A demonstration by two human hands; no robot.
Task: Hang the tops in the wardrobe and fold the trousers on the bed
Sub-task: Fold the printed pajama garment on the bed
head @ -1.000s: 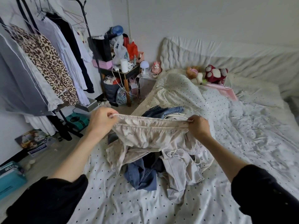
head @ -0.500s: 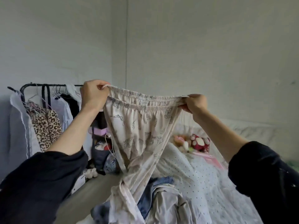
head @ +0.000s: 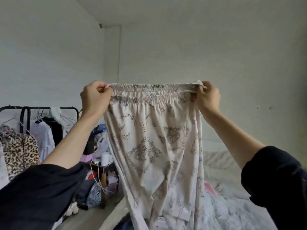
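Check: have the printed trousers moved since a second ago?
Yes. The printed trousers went up: their waistband was below the clothes rail bar and now sits above it, stretched between left hand and right hand.

Soft, diffuse daylight is filling the room; source not visible. No hard shadows are showing, only dim grey shading on the wall [head: 182, 47]. Overall exposure is running slightly dim and flat, with no glare. Wide-angle distortion is bending the ceiling corner and stretching both black sleeves [head: 33, 193] at the lower edges. Fine detail is smearing softly; the trousers' print [head: 154, 146] is reading slightly blurred.
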